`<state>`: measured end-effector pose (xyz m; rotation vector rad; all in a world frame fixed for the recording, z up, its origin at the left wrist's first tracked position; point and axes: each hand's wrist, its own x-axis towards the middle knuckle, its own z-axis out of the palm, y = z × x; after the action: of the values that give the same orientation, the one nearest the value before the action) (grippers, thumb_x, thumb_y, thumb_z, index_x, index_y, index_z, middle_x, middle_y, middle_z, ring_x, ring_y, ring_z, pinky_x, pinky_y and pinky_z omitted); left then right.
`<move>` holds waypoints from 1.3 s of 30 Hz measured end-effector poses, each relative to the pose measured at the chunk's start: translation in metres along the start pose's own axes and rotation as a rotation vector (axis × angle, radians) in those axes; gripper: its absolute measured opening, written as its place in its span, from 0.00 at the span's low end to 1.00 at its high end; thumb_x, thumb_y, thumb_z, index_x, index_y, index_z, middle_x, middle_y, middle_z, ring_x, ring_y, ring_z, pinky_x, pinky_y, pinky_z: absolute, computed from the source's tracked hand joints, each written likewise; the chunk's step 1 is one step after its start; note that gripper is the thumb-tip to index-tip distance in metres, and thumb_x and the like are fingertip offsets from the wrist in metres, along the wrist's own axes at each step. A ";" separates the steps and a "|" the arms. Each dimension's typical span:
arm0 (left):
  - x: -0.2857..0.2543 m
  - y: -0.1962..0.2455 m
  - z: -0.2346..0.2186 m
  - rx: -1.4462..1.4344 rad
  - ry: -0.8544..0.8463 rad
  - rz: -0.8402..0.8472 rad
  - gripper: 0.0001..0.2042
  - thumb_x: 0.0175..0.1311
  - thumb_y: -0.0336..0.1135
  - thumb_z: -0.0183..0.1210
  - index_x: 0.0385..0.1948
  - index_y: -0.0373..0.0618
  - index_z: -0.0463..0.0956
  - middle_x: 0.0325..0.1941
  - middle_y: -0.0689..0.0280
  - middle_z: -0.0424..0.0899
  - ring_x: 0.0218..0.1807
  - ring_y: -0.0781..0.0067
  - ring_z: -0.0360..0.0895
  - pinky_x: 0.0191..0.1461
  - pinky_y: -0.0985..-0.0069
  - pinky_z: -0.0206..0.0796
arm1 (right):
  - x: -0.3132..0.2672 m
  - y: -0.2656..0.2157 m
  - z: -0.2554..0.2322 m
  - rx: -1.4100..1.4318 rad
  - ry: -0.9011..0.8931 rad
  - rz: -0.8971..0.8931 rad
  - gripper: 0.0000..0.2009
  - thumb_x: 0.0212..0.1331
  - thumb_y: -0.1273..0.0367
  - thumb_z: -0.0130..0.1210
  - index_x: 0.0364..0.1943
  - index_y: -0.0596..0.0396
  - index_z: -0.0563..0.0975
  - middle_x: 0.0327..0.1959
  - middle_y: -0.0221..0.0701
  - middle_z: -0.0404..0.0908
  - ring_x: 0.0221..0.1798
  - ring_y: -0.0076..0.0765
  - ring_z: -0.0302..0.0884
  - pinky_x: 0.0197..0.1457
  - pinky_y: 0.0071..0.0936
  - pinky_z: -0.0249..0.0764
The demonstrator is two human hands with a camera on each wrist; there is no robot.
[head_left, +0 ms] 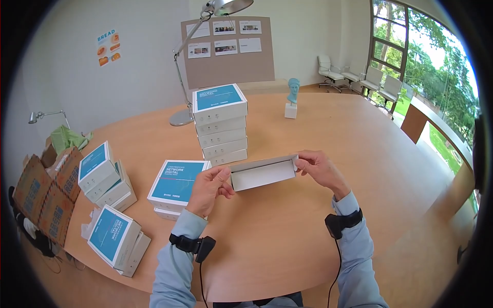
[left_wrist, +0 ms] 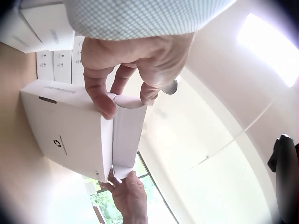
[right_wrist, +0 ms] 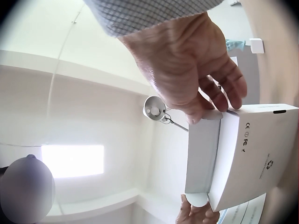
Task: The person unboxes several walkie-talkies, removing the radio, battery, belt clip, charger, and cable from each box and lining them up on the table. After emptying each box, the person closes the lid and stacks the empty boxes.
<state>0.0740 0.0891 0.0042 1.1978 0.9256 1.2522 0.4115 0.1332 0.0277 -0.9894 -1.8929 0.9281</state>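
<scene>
A white cardboard box [head_left: 264,177] is held between both hands over the table. In the left wrist view the box [left_wrist: 70,130] shows a plain side with small printed marks, and a narrow flap [left_wrist: 128,135] stands out along its edge. My left hand [head_left: 208,190] grips the left end, thumb at the flap's corner and a finger on the box edge. At the opposite end my right hand [head_left: 323,172] has its thumb on the flap's rounded tab, its other fingers behind the box. Printed symbols mark the box [right_wrist: 261,149] in the right wrist view too.
Beyond the hands rises a stack of white boxes [head_left: 221,128] with blue tops. More blue-topped boxes [head_left: 179,179] lie left of the left hand, with others [head_left: 113,241] by the table's left edge. A desk lamp [head_left: 181,117] and a blue bust [head_left: 292,92] stand farther back.
</scene>
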 end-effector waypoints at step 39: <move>-0.018 0.019 0.007 0.267 0.079 0.180 0.23 0.69 0.33 0.57 0.64 0.35 0.70 0.61 0.52 0.78 0.30 0.70 0.83 0.32 0.74 0.78 | -0.008 -0.038 0.032 0.203 -0.047 0.254 0.19 0.70 0.69 0.56 0.62 0.60 0.76 0.46 0.36 0.85 0.35 0.33 0.88 0.31 0.24 0.84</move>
<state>0.0745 0.0690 0.0221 1.4768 1.0876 1.3563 0.3757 0.1026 0.0447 -1.1073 -1.6957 1.2743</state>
